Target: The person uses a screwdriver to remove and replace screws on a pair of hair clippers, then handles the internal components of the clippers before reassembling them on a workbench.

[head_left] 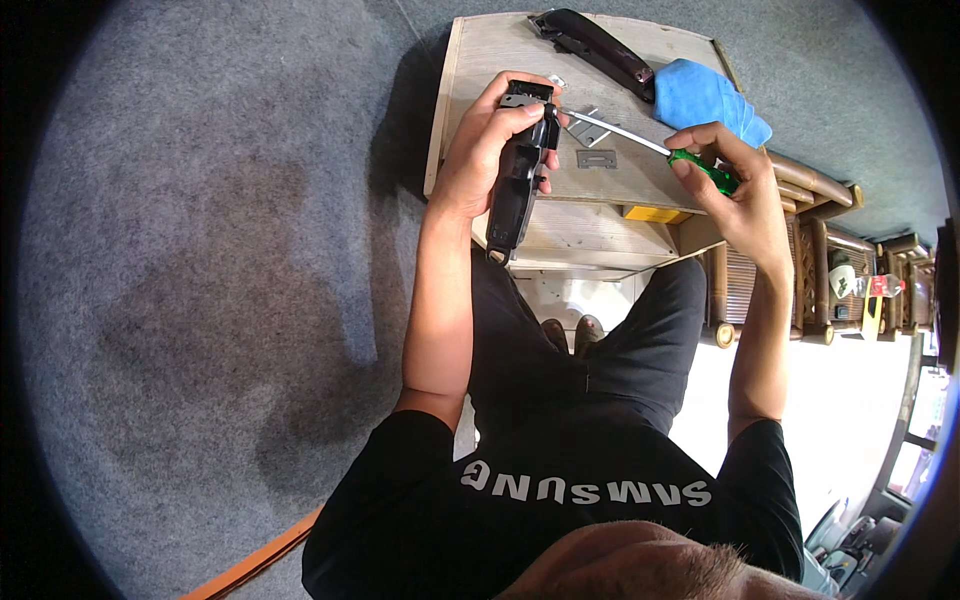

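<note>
As your left hand (475, 150) is closed around the black hair clipper (517, 185), its thumb lies across the clipper near the blade end, and its fingertips show on the right side. The clipper is above the left part of the table (462, 95), with its blade end far from you and its tail near. Your right hand (735, 185) has its fingers bent around the green handle of a screwdriver (635, 136); its tip points left, at the clipper's head, but I cannot tell if it touches.

I judge that the clipper is stiff and rather heavy for its size, and its smooth case may slip in a dry palm. It is better to hold it by the middle of the body, away from the teeth. Two flat metal pieces (597, 159) on the table, right of the clipper, look thin and light; take them by their edges. Farther right lie a second clipper (598, 48) and a blue cloth (700, 98).
</note>
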The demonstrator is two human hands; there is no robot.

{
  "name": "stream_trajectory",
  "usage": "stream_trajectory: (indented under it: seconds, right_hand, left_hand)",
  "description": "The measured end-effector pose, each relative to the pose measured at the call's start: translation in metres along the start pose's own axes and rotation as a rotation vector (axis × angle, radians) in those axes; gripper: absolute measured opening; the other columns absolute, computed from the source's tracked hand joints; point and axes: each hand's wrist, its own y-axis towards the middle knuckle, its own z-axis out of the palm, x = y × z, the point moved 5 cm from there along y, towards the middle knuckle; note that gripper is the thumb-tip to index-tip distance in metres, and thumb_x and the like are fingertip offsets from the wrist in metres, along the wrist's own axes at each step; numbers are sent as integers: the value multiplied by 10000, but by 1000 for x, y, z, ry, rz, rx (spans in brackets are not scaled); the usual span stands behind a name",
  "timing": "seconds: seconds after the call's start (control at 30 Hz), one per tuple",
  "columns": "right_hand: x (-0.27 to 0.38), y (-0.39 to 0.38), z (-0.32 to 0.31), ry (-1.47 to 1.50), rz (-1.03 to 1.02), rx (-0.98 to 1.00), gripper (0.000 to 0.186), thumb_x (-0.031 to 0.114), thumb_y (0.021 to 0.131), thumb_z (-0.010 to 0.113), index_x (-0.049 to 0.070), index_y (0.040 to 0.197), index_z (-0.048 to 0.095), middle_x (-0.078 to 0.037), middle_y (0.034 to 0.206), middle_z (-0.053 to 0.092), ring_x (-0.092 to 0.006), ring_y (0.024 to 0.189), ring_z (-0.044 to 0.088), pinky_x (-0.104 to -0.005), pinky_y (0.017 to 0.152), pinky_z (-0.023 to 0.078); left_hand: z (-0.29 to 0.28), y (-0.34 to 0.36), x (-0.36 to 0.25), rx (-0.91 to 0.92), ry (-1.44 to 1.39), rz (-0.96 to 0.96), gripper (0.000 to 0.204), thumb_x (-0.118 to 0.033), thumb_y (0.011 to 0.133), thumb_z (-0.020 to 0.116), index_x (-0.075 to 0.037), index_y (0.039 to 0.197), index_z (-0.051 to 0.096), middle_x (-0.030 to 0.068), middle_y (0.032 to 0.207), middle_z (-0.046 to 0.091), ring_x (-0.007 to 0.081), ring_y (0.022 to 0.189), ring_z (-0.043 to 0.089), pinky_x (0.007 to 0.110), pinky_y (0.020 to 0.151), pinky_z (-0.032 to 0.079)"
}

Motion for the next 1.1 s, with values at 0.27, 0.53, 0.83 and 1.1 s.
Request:
stream_trajectory:
  seconds: [0.27, 0.53, 0.83, 1.1]
  right_hand:
    - [-1, 1, 1, -6, -23, 13, 215, 127, 933, 737, 12, 1115, 749, -28, 890, 744, -49, 754, 604, -239, 689, 479]
    - [-1, -3, 0, 39, -4, 38, 211, 155, 970, 741, 5, 1119, 745, -27, 894, 740, -56, 744, 598, -243, 678, 475]
    - [22, -5, -6, -73, -88, 59, 288, 220, 977, 762, 53, 1207, 718, -82, 892, 735, -179, 828, 710, -339, 704, 558]
    - [45, -7, -9, -402, -174, -57, 382, 244, 1003, 725, 103, 1350, 649, -132, 891, 746, -254, 822, 772, -385, 741, 579]
  left_hand:
    - [0, 0, 0, -30, 42, -8, 379, -383, 1067, 523, -64, 1255, 601, 120, 1011, 660, 141, 687, 688, 289, 505, 601]
    - [5, -1, -5, -21, 7, 10, 225, -259, 1062, 560, -67, 1174, 589, 82, 949, 643, 123, 648, 654, 299, 477, 578]
    - [7, -1, -3, 18, 63, 1, 170, -203, 1078, 539, -69, 1176, 575, 63, 940, 629, 111, 649, 650, 284, 468, 567]
    - [7, 0, -2, -36, 113, -42, 193, -238, 1090, 556, -74, 1189, 581, 62, 925, 633, 108, 656, 656, 280, 470, 563]
